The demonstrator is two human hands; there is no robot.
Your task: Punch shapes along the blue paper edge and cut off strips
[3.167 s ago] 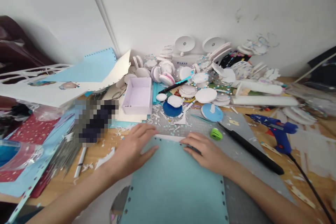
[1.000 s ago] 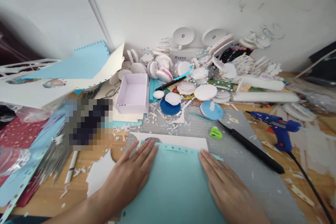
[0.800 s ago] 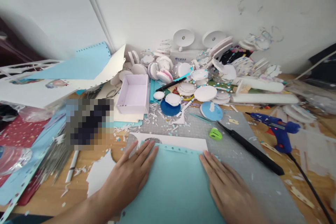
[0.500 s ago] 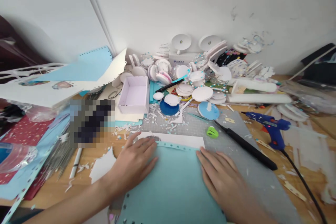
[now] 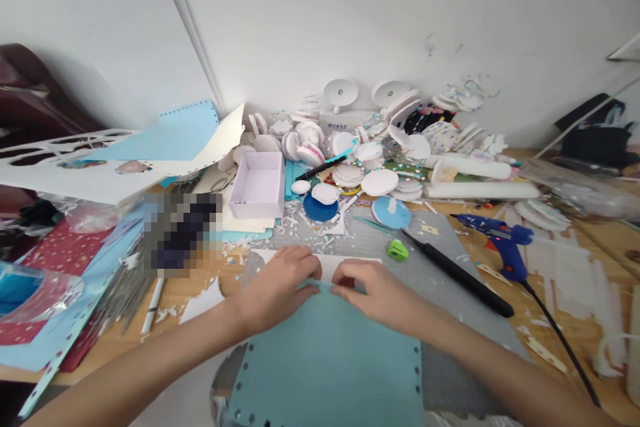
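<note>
A teal sheet of paper [image 5: 330, 360] with small star-shaped holes along its side edges lies in front of me. At its far edge, my left hand [image 5: 287, 283] pinches the sheet between thumb and bent fingers. Close beside it, my right hand [image 5: 370, 287] pinches the same edge, the two thumbs nearly meeting. A white sheet [image 5: 327, 268] shows beneath and beyond the teal one. Both lie over a grey cutting mat [image 5: 445, 347]. The stretch of edge under my fingers is hidden.
Right of my hands lie a green hole punch [image 5: 398, 250], a black pen-like tool [image 5: 460, 273] and a blue glue gun [image 5: 500, 240]. Behind stand a lilac box [image 5: 257, 183] and piled white discs [image 5: 380, 181]. A blurred patch [image 5: 183, 233] covers something at left.
My hands, flat on the sheet before, have come together at the middle of its far edge and now pinch it. The view has shifted slightly.
</note>
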